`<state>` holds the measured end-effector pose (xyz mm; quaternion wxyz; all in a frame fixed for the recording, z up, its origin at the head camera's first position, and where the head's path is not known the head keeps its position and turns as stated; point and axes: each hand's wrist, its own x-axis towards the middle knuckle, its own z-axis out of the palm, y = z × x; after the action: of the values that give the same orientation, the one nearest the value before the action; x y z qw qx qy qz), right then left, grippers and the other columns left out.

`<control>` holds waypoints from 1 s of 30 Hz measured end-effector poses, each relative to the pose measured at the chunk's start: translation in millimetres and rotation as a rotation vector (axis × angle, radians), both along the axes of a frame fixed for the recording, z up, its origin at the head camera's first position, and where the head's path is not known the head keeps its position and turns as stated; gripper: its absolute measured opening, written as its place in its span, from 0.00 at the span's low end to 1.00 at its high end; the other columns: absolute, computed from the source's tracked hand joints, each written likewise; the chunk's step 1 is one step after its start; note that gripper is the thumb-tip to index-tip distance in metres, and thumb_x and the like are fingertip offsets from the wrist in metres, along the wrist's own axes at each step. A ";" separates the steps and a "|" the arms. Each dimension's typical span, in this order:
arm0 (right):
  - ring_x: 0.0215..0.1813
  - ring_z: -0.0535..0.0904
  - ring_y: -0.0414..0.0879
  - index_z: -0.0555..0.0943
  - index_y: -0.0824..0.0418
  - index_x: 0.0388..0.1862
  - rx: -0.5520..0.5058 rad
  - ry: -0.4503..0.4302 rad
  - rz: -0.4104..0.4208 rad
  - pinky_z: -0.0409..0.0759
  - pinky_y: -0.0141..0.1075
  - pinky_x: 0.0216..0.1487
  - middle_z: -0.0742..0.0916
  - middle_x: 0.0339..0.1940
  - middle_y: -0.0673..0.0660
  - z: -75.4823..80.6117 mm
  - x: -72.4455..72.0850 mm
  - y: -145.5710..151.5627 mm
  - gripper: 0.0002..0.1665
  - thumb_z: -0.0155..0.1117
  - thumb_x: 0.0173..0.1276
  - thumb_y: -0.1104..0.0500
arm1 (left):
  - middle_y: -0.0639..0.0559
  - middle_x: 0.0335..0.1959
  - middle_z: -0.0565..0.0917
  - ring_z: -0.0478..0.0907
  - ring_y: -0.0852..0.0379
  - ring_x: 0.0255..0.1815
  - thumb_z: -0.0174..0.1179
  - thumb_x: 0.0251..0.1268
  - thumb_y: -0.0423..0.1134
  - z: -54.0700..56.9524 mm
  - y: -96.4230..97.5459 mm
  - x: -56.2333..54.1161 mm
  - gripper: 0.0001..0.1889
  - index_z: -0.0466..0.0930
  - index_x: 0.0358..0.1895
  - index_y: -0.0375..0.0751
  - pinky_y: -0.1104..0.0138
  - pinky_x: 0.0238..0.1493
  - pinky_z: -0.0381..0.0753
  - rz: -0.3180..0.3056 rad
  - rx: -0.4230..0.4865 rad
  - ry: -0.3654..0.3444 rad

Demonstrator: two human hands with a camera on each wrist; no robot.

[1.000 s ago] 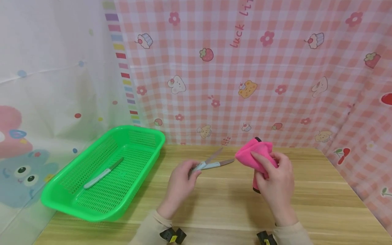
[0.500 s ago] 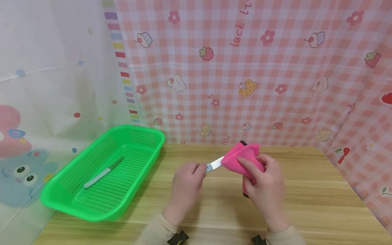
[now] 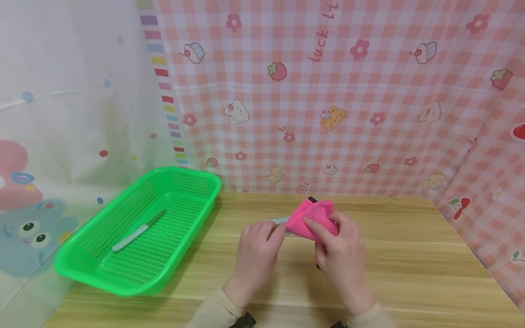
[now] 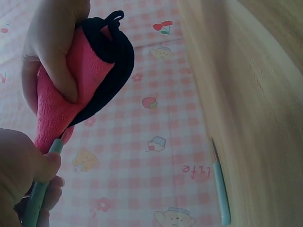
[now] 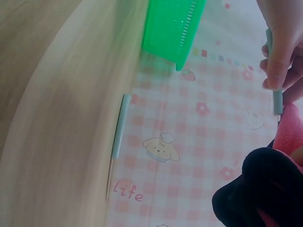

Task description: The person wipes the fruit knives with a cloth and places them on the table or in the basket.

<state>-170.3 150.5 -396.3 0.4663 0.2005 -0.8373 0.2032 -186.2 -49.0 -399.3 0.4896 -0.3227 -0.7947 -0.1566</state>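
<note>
Wiping: judged mid-wipe, cloth wrapped over the blade of the held knife
Next move: seems to call for a light draw of cloth along the blade, fingertips off the edge
Held knife spot: centre of head view, between the hands, handle in left, blade hidden in cloth
Held knife axis: in left wrist view, long axis slants from lower left up to the right, blade end up into cloth; tip and edge side can't be told
Left hand: fingers curled round the handle
Right hand: pinches cloth, thumb on near side
Second knife: on counter, just beyond the hands in head view, handle left; left wrist view has blade toward top
Basket: green, left of head view
Third knife: in basket, tip to upper right, handle lower left
</note>
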 end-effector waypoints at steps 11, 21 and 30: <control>0.40 0.74 0.64 0.88 0.53 0.45 -0.054 -0.005 -0.045 0.75 0.55 0.30 0.78 0.46 0.70 0.1 -6.5 9.8 0.26 0.67 0.48 0.74 | 0.50 0.34 0.80 0.76 0.54 0.29 0.58 0.64 0.33 -2.2 -0.3 -4.3 0.06 0.83 0.41 0.39 0.69 0.26 0.60 -0.044 0.045 -0.006; 0.42 0.73 0.65 0.88 0.55 0.45 -0.076 -0.009 -0.104 0.74 0.53 0.33 0.78 0.47 0.71 6.7 -8.3 24.8 0.27 0.72 0.46 0.75 | 0.50 0.31 0.80 0.75 0.54 0.26 0.63 0.61 0.35 -2.3 -2.0 -9.0 0.06 0.82 0.40 0.40 0.69 0.23 0.63 -0.070 0.075 0.043; 0.42 0.73 0.65 0.88 0.55 0.46 -0.089 -0.003 -0.140 0.75 0.54 0.32 0.78 0.46 0.71 8.9 -11.2 35.9 0.28 0.71 0.46 0.76 | 0.49 0.33 0.81 0.78 0.52 0.29 0.67 0.57 0.33 -5.4 -5.7 -12.2 0.09 0.83 0.42 0.40 0.67 0.26 0.67 -0.074 0.094 -0.018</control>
<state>-181.4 186.4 -387.5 0.4866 0.1205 -0.8401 0.2073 -198.5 -54.7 -404.7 0.4909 -0.3270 -0.7784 -0.2149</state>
